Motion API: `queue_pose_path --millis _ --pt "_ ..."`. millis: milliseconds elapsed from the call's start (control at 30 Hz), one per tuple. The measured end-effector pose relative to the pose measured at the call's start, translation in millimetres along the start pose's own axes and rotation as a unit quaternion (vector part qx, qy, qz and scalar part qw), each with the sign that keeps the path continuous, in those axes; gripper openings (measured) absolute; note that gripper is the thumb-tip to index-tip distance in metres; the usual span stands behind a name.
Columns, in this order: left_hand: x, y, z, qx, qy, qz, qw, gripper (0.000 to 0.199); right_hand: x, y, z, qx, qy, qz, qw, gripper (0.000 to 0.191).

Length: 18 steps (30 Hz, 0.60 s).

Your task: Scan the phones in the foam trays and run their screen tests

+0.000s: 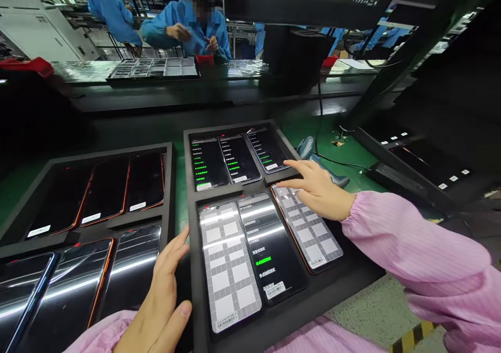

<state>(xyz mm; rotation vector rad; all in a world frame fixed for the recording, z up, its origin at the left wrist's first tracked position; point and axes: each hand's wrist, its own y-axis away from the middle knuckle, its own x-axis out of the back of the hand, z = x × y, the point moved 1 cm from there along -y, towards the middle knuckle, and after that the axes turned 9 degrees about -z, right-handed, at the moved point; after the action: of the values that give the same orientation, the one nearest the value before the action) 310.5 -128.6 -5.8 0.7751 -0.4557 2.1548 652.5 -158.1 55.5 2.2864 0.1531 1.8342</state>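
A black foam tray in front of me holds two rows of smartphones. My right hand holds nothing; its fingers are stretched out over the top of the near-right phone, which shows a grey-and-white grid. One fingertip appears to touch that screen, another reaches toward the far-right phone. Beside the tray's left wall rests my left hand, fingers extended and thumb apart. The near-left phone shows a similar grid. Between them, the near-middle phone displays a dark list with one green line.
At left, another foam tray holds several dark-screened phones. A monitor stands above the bench, its cable hanging at right. A dark blue-green object lies behind the tray. Across the bench, a person in blue sits by a parts tray.
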Motion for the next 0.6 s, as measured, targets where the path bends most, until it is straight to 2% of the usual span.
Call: queue_pose_path --millis 133,367,600 --pt "-1.2 3 -6 0.006 -0.001 0.000 1.000 0.057 -4 -3 1 -0.016 0.006 -0.014 1.000 0.047" --pt "-1.5 3 -12 0.011 0.020 0.017 1.000 0.056 -2 9 28 -0.101 0.019 0.015 0.995 0.046" --pt "-1.7 1 -10 0.024 0.038 0.017 0.999 0.056 -6 24 38 -0.079 0.003 0.050 0.996 0.045"
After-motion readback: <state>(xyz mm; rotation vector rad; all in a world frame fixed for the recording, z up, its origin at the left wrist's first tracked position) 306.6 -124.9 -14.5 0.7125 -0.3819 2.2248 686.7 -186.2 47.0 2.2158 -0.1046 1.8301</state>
